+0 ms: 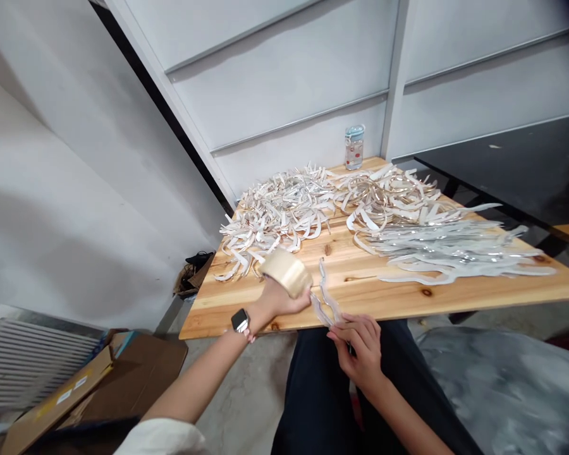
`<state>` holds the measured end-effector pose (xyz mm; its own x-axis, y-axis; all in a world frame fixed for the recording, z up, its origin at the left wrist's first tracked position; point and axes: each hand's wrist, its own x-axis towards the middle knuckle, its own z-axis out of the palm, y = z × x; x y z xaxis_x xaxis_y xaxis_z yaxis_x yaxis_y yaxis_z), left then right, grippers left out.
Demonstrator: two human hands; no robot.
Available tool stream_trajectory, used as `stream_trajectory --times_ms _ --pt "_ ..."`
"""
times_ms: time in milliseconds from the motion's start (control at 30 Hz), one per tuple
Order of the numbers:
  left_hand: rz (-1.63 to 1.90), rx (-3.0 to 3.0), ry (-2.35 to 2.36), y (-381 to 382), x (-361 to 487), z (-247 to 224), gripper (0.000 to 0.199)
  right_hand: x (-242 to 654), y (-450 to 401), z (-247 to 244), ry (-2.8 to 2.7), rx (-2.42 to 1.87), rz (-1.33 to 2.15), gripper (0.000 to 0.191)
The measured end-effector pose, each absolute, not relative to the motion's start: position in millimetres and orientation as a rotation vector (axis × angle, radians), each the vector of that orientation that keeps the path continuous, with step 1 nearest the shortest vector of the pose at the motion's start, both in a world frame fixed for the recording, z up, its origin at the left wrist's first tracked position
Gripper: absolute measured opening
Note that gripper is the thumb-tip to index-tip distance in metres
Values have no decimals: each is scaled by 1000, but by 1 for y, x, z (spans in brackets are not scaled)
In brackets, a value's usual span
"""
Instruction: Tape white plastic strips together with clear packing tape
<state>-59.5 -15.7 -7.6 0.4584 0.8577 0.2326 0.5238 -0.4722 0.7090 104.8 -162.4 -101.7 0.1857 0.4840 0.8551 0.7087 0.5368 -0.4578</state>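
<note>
A: What has each hand got?

B: The left hand [279, 300] is curled closed round a tape roll [285, 272], its fingers wrapped up the side, just over the table's near edge. The right hand [360, 354] is nearly shut, thumb and fingers pinching a silvery strip [325, 297] that rises toward eleven o'clock, up past the roll.

A: Is that a sound way to hold them?

B: It looks it. The pinch sits low on the strip, leaving the upper end free just beside the roll, though I cannot tell if they touch. A full wrap should steady the roll better than fingertips would.

A: Where are they on the table [218, 319]?

B: Both hands are at its near edge, around six o'clock.

A: Now count.

B: One roll. One strip in hand, perhaps doubled. One watch [239, 321], on the left wrist. Three heaps: a tangled heap [275, 215] at eleven, a second tangled heap [384, 196] at twelve, and a flat heap [455, 249] at two, their strips too many to count. One jar [354, 148] at the far edge, and one cardboard box [137, 385] on the floor at eight.
</note>
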Motion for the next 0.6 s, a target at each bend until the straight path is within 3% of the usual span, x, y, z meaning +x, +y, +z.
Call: stream_trajectory --times_ms 200,433,600 --pt "1019 1801 1279 17 -63 -6 57 105 -162 -100 -1452 -1087 -230 13" --pt "1086 1811 1279 -9 -48 -16 34 105 -161 -100 -1460 -1061 -259 12" --pt "1136 1788 1266 -4 -50 -14 38 111 -164 -71 -1496 -1201 -169 10"
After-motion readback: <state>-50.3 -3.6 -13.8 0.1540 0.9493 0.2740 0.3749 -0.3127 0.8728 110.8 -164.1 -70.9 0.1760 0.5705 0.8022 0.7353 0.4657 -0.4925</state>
